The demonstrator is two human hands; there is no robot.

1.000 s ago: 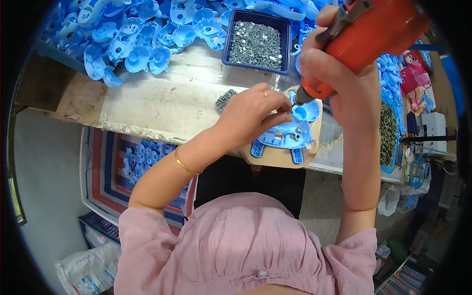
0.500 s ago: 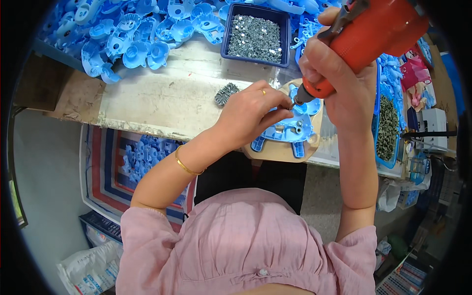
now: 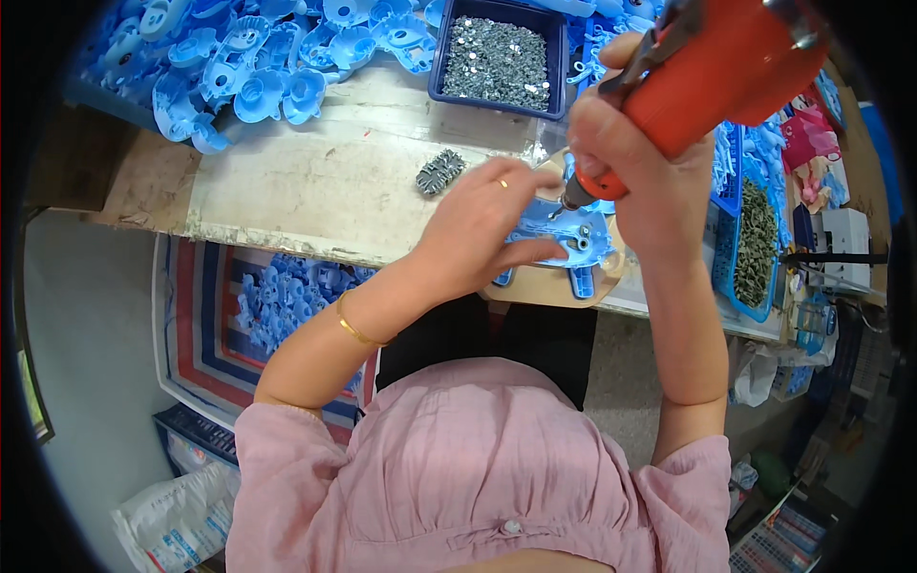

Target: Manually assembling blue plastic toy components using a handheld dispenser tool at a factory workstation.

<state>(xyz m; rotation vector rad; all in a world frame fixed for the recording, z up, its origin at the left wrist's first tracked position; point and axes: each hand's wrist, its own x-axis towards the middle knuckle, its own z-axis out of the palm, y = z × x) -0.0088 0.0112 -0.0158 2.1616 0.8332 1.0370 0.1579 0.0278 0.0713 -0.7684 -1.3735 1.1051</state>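
Note:
My right hand [image 3: 645, 162] is wrapped round a red power screwdriver [image 3: 731, 76], held tilted with its bit pointing down and left. The bit's tip meets a blue plastic part [image 3: 597, 234] that lies on a tan board [image 3: 611, 286]. From the left, my left hand [image 3: 482, 220] grips this part, with thumb and forefinger apart across its left side. Whether a screw sits under the bit is too small to tell. Left of that hand lies a clump of small dark metal pieces [image 3: 440, 172].
A dark blue tray of small metal pieces [image 3: 497, 62] stands at the back, beside a heap of blue plastic parts [image 3: 258, 67]. To the right is a blue basket of dark green-grey pieces [image 3: 755, 244]. Below the table's left edge sits a striped bag [image 3: 215, 334] with blue parts.
The screwdriver's bit has moved down and left on the blue part. My left thumb and forefinger, pinched together near the bit before, have spread apart.

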